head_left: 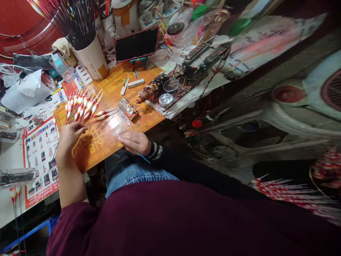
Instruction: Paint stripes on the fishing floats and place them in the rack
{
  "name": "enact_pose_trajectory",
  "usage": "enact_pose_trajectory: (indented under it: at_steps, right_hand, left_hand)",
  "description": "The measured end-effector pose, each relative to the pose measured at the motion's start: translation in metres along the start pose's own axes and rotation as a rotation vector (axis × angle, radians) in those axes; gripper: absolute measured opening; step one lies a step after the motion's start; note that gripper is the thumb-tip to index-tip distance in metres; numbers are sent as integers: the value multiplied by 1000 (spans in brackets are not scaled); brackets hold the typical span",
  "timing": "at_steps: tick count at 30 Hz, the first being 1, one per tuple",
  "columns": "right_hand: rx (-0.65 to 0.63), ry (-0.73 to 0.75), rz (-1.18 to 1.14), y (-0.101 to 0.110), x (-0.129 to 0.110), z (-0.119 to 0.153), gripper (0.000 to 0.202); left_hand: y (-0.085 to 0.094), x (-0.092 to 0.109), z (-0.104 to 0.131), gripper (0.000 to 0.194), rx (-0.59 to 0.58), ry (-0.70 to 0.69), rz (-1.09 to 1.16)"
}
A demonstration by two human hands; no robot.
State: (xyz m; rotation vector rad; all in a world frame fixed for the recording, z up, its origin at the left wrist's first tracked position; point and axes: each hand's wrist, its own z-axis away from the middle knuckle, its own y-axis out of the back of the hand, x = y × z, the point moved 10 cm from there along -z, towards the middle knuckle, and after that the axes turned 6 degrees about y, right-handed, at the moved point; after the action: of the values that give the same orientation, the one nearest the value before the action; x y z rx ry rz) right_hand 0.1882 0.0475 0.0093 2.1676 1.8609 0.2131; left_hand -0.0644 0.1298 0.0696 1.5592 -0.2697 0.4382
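My left hand (71,134) is closed at the near end of a fanned bunch of fishing floats (82,106), gripping their thin stems. The floats have slim white, yellow and red bodies. A couple of them (102,115) point off to the right, apart from the fan. Lower and to the right, my right hand (136,142) pinches a thin blue-handled paintbrush (142,156). Its fine tip points up and left, toward the floats without touching them. Just beyond that hand lies a small paint-spattered block (128,108).
A paint-crusted motor device (157,85) with small dishes (165,100) sits at the right. Behind stand a phone (137,43) on a stand and a white cup (92,58) full of dark thin rods. A glass mug (62,67) and papers (26,89) are at the left.
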Motion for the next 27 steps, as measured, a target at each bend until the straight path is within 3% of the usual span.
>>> enact_pose_trajectory:
  at_steps: [4, 7, 14, 19, 27]
  right_hand:
    - [5, -13, -36, 2, 2, -2, 41]
    - [10, -31, -26, 5, 5, -1, 39]
    - [-11, -29, 15, 17, 12, -4, 39]
    - [43, -33, 75, 32, 25, -2, 44]
    - [24, -101, 173, 42, 47, 15, 40]
  left_hand:
    - [-23, 41, 11, 24, -172, -116, 146]
    - [-34, 55, 13, 26, -211, -189, 104]
    - [-35, 48, 10, 23, -224, -156, 83]
    - [-37, 54, 10, 22, -250, -171, 89]
    - [-48, 60, 5, 23, -248, -195, 98]
